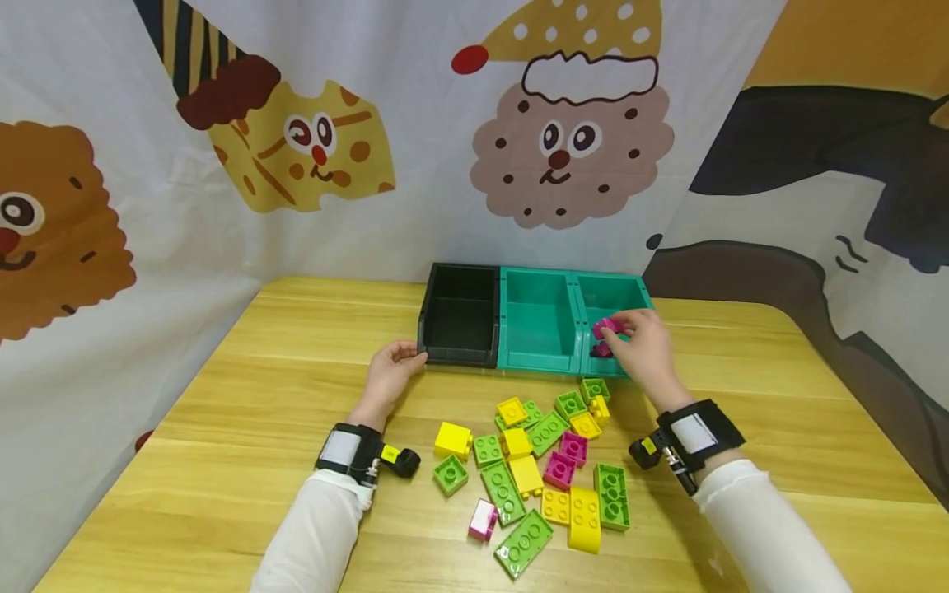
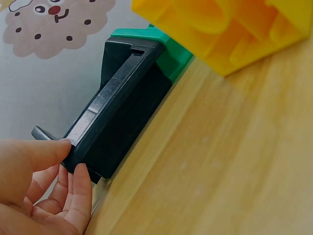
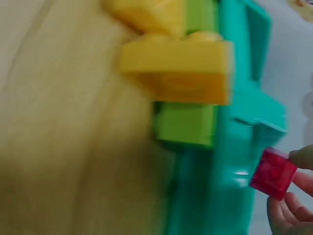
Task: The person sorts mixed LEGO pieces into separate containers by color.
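Observation:
Three bins stand side by side at the back of the table: a black bin (image 1: 460, 317), a middle teal bin (image 1: 537, 325) and a right teal bin (image 1: 619, 290). My left hand (image 1: 412, 354) grips the black bin's (image 2: 117, 112) front left corner, thumb above and fingers below (image 2: 80, 183). My right hand (image 1: 621, 331) pinches a pink brick (image 1: 605, 328) above the right teal bin. Another pink brick (image 1: 601, 350) lies inside that bin. In the right wrist view the held pink brick (image 3: 273, 173) hangs at the teal bin's rim (image 3: 230, 161).
A loose pile of yellow, green and pink bricks (image 1: 541, 461) lies on the wooden table (image 1: 259, 395) between my forearms. A yellow brick (image 3: 181, 71) and a green brick (image 3: 188, 122) lie against the teal bin's front. Cartoon-print cloth hangs behind and to the sides.

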The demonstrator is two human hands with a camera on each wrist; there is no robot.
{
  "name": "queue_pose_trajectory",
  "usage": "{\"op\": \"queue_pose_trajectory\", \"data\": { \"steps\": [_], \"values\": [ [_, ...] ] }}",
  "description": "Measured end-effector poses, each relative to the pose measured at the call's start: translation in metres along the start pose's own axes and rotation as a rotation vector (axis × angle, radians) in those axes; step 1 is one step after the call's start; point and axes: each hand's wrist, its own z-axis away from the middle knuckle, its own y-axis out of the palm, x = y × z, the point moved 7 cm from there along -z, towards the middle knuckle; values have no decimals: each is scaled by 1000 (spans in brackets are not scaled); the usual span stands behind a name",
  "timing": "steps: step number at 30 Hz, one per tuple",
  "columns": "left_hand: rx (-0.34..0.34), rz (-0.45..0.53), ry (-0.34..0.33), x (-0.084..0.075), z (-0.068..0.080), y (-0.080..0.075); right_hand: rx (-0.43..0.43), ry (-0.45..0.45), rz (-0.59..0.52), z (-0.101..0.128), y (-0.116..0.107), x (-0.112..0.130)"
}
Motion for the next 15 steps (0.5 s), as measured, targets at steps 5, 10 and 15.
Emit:
{"op": "queue_pose_trajectory", "data": {
  "steps": [5,10,15],
  "values": [
    [0,2,-1,-1,1,0,31,34,23,-4,14,-9],
    [-1,-5,-3,0,1,0,61,58,47,-6,22,-13],
    [0,-7,2,0,1,1,72,67,62,-8,26,-17]
  ]
}}
